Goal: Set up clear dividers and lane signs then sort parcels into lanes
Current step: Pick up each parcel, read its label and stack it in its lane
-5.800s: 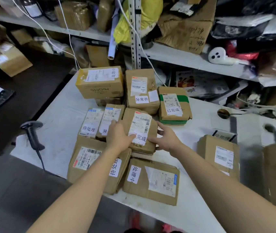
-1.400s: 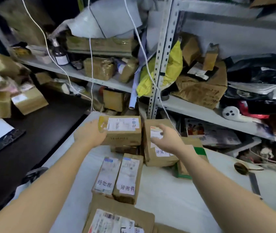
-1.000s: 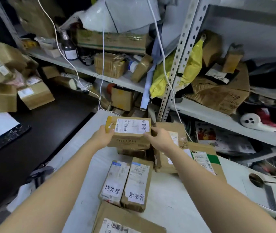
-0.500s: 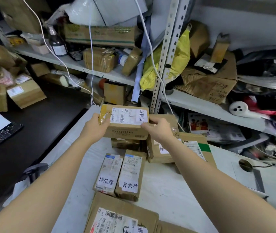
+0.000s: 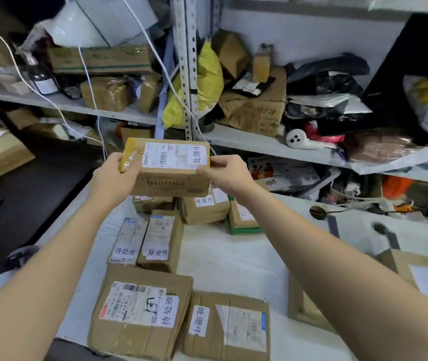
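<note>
Gripping a labelled carton (image 5: 166,175) by its ends with left hand (image 5: 111,178) and right hand (image 5: 229,174), above smaller parcels (image 5: 159,241) lying on the worktop (image 5: 233,259).

Two bare arms, uncovered to the frame edge.
The bare left forearm (image 5: 51,269) fills the lower left and the bare right forearm (image 5: 324,256) the lower right, both broad at the bottom edge, narrowing to the left hand (image 5: 111,175) and right hand (image 5: 229,173) at upper centre.

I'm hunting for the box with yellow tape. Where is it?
Head view, centre: the box is gripped by the left hand at its taped end and the right hand opposite, above a smaller box on the table.
</note>
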The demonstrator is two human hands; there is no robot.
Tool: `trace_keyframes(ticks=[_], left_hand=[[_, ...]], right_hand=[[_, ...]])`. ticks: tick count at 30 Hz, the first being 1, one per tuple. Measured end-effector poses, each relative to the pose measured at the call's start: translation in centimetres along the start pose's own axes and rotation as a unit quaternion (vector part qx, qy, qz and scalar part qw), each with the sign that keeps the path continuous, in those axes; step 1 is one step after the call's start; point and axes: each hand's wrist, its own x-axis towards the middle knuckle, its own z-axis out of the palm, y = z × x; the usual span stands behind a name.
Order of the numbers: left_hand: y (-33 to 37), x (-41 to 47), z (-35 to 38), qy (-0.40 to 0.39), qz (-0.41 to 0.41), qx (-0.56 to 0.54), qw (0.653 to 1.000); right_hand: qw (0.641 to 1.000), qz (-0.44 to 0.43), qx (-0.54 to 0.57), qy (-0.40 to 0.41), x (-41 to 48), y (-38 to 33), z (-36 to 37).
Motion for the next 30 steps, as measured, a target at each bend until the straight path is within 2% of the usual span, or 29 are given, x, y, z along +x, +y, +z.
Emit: trace_keyframes(ticks=[14,20,30], left_hand=[[14.9,-13.8,12.2,-0.070,0.108,-0.030,0.991],[21.3,-20.6,17.7,-0.128,0.155,-0.061,0.978],[28.2,-28.8,25.9,-0.236,0.196,-0.086,0.948]], right_hand=[[0.993,0.032,-0.006,0.113,-16.7,5.4,-21.7],[0.979,0.066,-0.058,0.185,-23.7,7.6,-30.4],[0.941,0.125,-0.149,0.276,-31.7,11.5,-39.2]])
